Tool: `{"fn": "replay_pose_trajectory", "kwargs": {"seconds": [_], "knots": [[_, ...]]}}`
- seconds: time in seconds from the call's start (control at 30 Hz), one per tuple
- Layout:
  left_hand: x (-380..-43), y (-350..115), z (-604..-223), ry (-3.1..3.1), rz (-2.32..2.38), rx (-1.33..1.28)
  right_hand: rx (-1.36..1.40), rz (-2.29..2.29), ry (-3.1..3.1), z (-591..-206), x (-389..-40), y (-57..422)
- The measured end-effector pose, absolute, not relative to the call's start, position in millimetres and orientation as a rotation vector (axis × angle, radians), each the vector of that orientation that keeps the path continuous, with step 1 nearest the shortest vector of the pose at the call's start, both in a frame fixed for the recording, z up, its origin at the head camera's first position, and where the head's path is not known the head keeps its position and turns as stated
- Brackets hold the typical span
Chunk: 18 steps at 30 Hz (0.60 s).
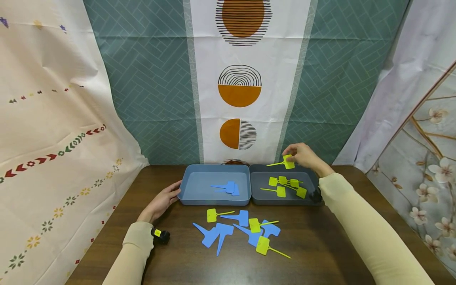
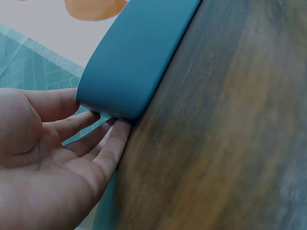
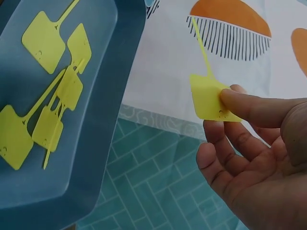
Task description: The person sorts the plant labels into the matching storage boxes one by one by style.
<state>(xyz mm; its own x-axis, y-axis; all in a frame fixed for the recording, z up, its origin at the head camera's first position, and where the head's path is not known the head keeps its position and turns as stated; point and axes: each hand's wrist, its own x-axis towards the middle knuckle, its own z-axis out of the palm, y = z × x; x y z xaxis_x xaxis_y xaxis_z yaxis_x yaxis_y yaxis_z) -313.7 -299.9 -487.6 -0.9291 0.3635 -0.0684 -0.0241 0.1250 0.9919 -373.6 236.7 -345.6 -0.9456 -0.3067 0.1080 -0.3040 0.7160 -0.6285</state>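
My right hand (image 1: 303, 155) pinches a yellow plant label (image 1: 289, 162) by its square head between thumb and fingers, above the back of the dark grey tray (image 1: 256, 200). Its thin stake points left in the head view. Several yellow labels (image 3: 44, 42) lie in that tray, some overlapping. The left hand (image 1: 164, 202) touches the left end of the blue-grey tray (image 1: 199, 198), fingertips against its outer wall (image 2: 129, 62). Inside this tray are a few blue plant labels (image 1: 230, 187), partly stacked.
On the brown table (image 1: 185, 269) in front of the trays lie several blue labels (image 1: 211, 236) and 3 yellow labels (image 1: 263, 245), some overlapping. The trays stand side by side. A patterned curtain (image 1: 149, 99) hangs behind the table.
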Motion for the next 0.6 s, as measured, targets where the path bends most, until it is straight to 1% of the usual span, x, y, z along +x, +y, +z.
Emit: {"fn": "replay_pose_trajectory", "kwargs": {"seconds": [0.37, 0.6], "knots": [[-312, -300, -486, 2.105, 1.878, 0.332, -0.544, -1.093, 2.842, -355, -382, 214], [-312, -301, -487, 2.102, 1.892, 0.338, -0.557, -1.114, 2.818, -356, -382, 207]]}}
